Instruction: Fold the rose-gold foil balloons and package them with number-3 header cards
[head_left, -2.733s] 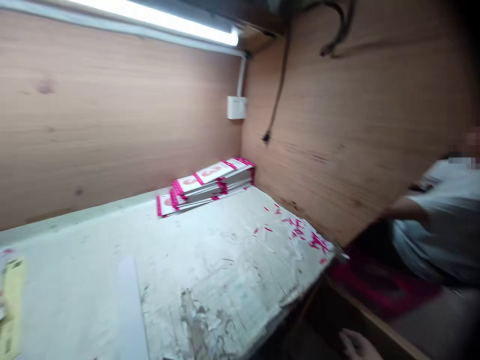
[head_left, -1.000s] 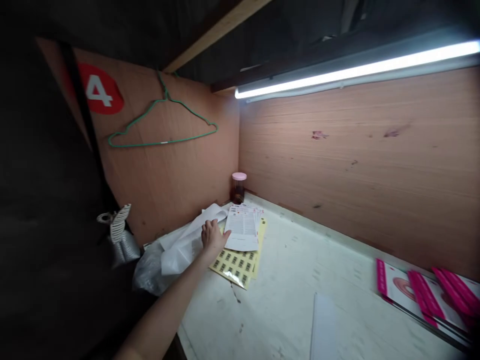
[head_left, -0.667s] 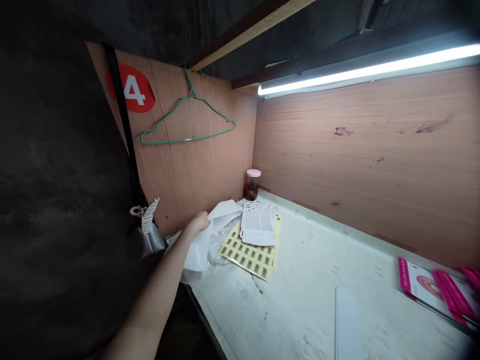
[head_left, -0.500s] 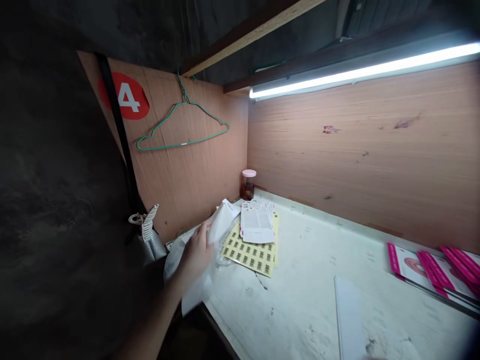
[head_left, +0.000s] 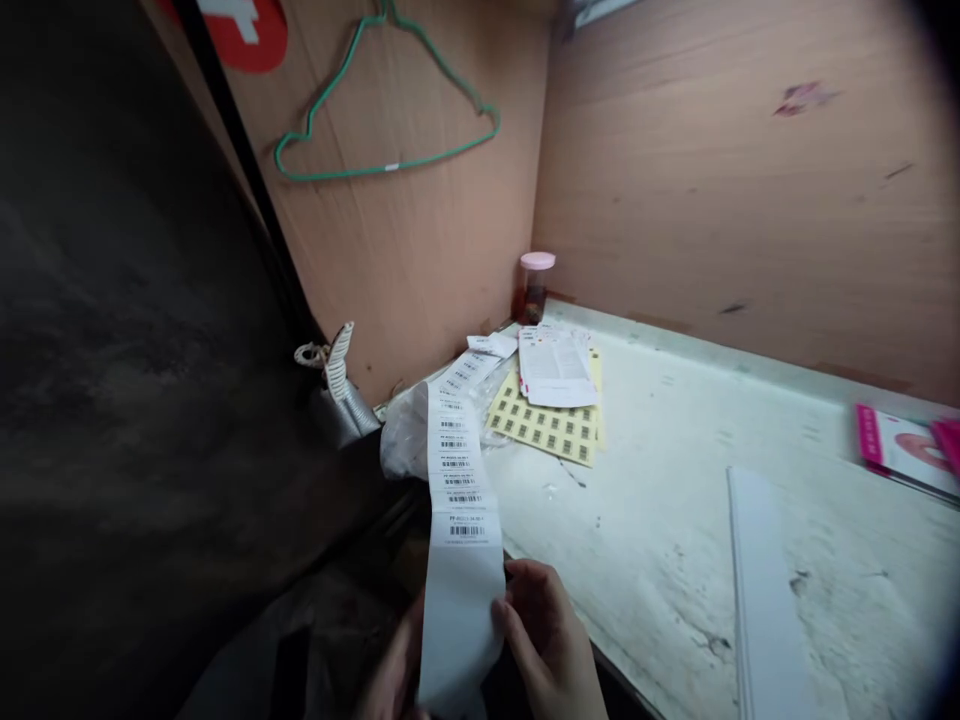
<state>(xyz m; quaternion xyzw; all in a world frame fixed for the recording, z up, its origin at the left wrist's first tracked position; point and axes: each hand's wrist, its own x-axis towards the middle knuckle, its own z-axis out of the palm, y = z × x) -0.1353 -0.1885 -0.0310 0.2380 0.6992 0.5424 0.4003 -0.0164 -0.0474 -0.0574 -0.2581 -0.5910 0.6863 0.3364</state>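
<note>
A long strip of white barcode labels (head_left: 463, 590) runs from the table's left edge toward me, its lower end blank. My right hand (head_left: 551, 640) pinches the strip's right edge between thumb and fingers. At the strip's left edge is my left hand (head_left: 394, 665), partly hidden behind the paper, its fingers curled round that side. The strip's far end lies over a crumpled clear plastic bag (head_left: 405, 432). Beside it are yellow sheets of small barcode stickers (head_left: 551, 432), with a stack of printed white cards (head_left: 556, 368) on top.
A jar with a pink lid (head_left: 537, 285) stands in the back corner. A white folded stack (head_left: 765, 590) lies on the table's right, pink-and-white packets (head_left: 904, 447) farther right. A green hanger (head_left: 390, 167) hangs on the left panel; a silver item with a hair claw (head_left: 341, 385) is below.
My view has tilted down and closer. The left hand has come back from the plastic bag, drawing the label strip toward me, and my right hand has come in to grip it.
</note>
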